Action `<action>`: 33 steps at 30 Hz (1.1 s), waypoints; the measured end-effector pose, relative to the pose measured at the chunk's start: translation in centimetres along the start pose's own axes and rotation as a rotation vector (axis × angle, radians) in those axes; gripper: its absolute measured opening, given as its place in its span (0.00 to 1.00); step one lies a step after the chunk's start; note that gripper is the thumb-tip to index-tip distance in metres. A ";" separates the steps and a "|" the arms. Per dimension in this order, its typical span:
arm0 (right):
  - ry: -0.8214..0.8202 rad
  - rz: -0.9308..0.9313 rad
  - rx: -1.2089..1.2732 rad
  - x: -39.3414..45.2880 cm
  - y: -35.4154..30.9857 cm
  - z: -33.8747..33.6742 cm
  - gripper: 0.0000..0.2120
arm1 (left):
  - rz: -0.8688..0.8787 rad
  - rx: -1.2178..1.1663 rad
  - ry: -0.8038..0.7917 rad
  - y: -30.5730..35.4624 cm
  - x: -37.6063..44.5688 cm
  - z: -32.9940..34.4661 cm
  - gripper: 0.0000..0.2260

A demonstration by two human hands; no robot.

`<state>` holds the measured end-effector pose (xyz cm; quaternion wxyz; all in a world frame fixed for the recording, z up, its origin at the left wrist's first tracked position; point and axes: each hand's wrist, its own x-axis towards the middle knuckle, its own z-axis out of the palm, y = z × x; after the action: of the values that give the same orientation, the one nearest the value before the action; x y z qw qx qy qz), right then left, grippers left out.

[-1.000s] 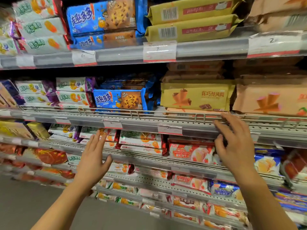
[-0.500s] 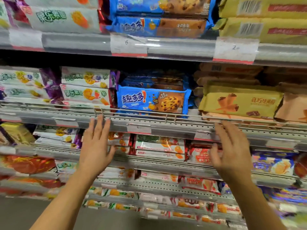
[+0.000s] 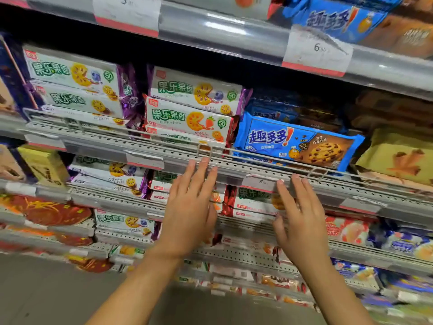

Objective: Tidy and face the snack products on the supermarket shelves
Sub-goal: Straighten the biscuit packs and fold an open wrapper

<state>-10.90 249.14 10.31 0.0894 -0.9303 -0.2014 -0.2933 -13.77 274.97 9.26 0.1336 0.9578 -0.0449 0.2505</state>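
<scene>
Blue cookie pack (image 3: 297, 143) sits on middle shelf (image 3: 164, 152), front face out, behind wire rail. Stack of white fruit biscuit packs (image 3: 189, 106) just beside it on left, tilted.

Your view has slid left since a second ago; both your hands have come closer together. Means you now line up on these two stacks.

Your left hand (image 3: 189, 207): fingers straight, apart, holds nothing, tips at shelf edge. Your right hand (image 3: 301, 219): same, fingers spread, holds nothing.

Shelf above holds more blue packs (image 3: 339, 17). Lower shelves hold more biscuit packs, blurry.
</scene>
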 end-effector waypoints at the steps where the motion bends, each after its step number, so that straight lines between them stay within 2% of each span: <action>1: -0.006 -0.010 -0.003 -0.1 0.2 0.0 0.35 | -0.005 -0.014 -0.003 0.1 -0.1 0.2 0.36; 5: -0.021 -0.014 0.022 -0.1 0.9 -0.1 0.33 | -0.003 -0.051 -0.017 0.3 -0.3 0.0 0.35; 10: -0.030 0.067 0.067 -0.3 0.6 0.1 0.36 | -0.022 -0.062 -0.102 0.7 -0.4 -1.5 0.35; 14: 0.041 0.081 0.129 -0.3 0.1 0.9 0.34 | 0.035 -0.052 -0.138 -0.6 -0.4 -3.1 0.35; 20: 0.037 0.126 0.181 -0.6 -0.5 0.8 0.33 | -0.090 0.009 0.050 -6.7 -1.9 -6.6 0.32; 23: 0.011 0.143 0.158 -0.2 -0.5 0.5 0.33 | -0.213 0.068 0.087 -10.8 -2.2 -7.0 0.33; 25: 0.008 0.156 0.130 -0.2 -0.7 0.9 0.33 | -0.244 0.097 0.045 -12.8 -2.3 -6.6 0.35; 29: 0.120 0.250 0.137 -0.4 -2.4 2.4 0.32 | -0.169 0.068 -0.062 -14.7 -2.8 -5.0 0.37; 33: 0.159 0.420 0.100 1.6 -8.5 1.8 0.32 | -0.079 0.096 -0.135 -17.0 -3.8 -4.5 0.40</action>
<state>-12.36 257.84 10.20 0.2101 -0.9201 -0.0098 -0.3305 -16.60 292.65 7.17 0.0941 0.9788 -0.0042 0.1820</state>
